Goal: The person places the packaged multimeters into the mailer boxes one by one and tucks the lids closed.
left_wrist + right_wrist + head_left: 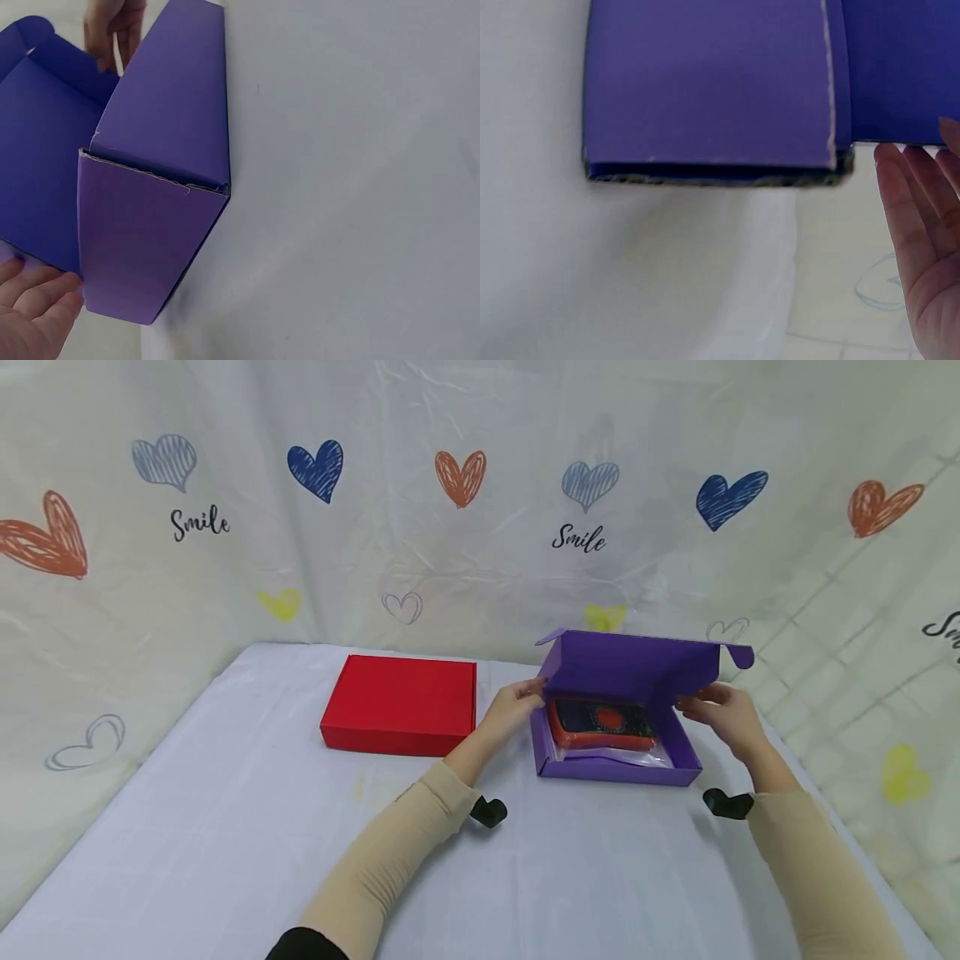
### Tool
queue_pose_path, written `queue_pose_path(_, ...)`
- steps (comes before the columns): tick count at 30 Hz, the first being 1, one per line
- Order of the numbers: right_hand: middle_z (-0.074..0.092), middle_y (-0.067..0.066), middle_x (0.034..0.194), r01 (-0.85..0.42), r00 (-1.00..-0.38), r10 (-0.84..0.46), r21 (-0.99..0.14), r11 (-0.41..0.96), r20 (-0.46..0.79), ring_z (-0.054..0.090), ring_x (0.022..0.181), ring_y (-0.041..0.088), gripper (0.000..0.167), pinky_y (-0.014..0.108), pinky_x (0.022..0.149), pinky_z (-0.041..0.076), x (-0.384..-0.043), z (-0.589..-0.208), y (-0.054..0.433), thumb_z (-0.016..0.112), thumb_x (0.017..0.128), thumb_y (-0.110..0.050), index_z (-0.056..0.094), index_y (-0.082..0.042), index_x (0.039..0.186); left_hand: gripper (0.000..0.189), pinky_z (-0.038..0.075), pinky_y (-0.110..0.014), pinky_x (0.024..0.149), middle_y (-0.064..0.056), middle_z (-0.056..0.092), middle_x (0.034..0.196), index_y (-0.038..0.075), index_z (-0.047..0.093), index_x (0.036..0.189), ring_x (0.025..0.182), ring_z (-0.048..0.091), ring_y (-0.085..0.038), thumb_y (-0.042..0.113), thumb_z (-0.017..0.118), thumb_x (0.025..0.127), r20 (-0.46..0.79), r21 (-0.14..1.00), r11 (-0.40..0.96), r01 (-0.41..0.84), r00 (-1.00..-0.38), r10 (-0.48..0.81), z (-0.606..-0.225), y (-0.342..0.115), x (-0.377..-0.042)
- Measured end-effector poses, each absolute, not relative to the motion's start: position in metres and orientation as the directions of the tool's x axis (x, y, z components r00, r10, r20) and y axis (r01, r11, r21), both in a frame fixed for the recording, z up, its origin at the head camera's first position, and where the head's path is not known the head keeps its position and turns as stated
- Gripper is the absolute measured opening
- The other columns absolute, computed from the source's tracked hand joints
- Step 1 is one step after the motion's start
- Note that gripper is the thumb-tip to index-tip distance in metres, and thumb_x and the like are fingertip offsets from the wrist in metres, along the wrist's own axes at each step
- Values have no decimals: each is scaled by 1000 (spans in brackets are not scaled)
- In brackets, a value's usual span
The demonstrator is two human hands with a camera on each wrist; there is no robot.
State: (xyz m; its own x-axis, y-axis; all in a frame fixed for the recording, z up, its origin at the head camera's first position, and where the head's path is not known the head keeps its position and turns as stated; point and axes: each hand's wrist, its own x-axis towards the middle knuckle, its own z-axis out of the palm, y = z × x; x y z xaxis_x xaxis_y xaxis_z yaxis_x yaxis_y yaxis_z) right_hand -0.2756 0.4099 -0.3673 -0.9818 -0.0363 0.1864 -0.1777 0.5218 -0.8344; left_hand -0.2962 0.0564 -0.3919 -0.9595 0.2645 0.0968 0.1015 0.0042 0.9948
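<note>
A purple cardboard box [618, 770] stands on the table, its hinged lid [630, 660] raised. Inside lies an orange-and-black pouch-like item [603, 724] with an orange round mark, clear plastic [622, 756] under its front. My left hand [517, 702] holds the lid's left edge, its fingers [45, 292] against the cardboard in the left wrist view; the thumb is hidden there. On the opposite side, my right hand [723, 714] pinches the lid's right edge, with the thumb on the inner face and the fingers [907, 202] beyond it.
A closed red box [401, 702] lies left of the purple one, close to my left forearm. White cloth [247, 827] covers the table. Behind it hangs a pale curtain [510, 410] printed with hearts. Black straps [727, 804] show at the wrists.
</note>
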Motion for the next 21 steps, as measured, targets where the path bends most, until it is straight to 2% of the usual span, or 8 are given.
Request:
queue_pose_path(8, 65, -25, 96, -201, -979, -92, -830, 521, 179, 67, 88, -4, 40, 13, 77, 54, -273, -374, 420, 58, 104, -10, 52, 19, 130, 47, 43, -37, 111, -18, 60, 141, -2, 57, 144, 132, 56, -26, -1, 52, 97, 100, 994, 20, 110, -951, 294, -395, 54, -294)
queue_pose_path(10, 67, -24, 97, -224, -974, -120, -838, 497, 190, 67, 89, -4, 27, 13, 77, 54, -273, -375, 422, 58, 103, -5, 61, 10, 125, 47, 43, -37, 111, -19, 59, 142, -4, 55, 144, 133, 55, -28, -2, 52, 97, 105, 992, 29, 120, -944, 312, -396, 53, -293)
queue_pose_path(12, 69, -21, 98, -245, -969, -150, -850, 466, 197, 67, 89, -4, 19, 14, 77, 54, -273, -376, 425, 57, 103, 0, 69, -3, 117, 48, 43, -37, 111, -20, 58, 143, -5, 54, 145, 135, 54, -29, -3, 52, 97, 106, 991, 43, 127, -938, 331, -398, 51, -292)
queue_pose_path(15, 72, -18, 98, -267, -961, -187, -856, 442, 203, 68, 89, -3, 32, 13, 78, 54, -272, -377, 429, 56, 101, 6, 71, -22, 109, 48, 42, -37, 112, -19, 57, 145, -3, 53, 147, 136, 53, -29, -2, 53, 98, 94, 989, 69, 127, -930, 356, -399, 50, -290)
queue_pose_path(16, 72, -18, 98, -271, -960, -197, -852, 449, 201, 68, 89, -4, 33, 13, 78, 54, -271, -377, 430, 57, 101, 5, 71, -24, 108, 48, 42, -38, 112, -19, 57, 145, -3, 52, 147, 136, 53, -28, -1, 53, 99, 90, 988, 82, 128, -928, 361, -400, 49, -290)
queue_pose_path(21, 72, -16, 103, -301, -946, -257, -828, 473, 197, 67, 93, -4, 22, 13, 80, 53, -267, -377, 434, 60, 100, 4, 71, -8, 116, 50, 41, -39, 112, -19, 57, 145, 0, 51, 149, 137, 52, -28, 2, 56, 99, 71, 984, 126, 129, -921, 383, -400, 47, -289)
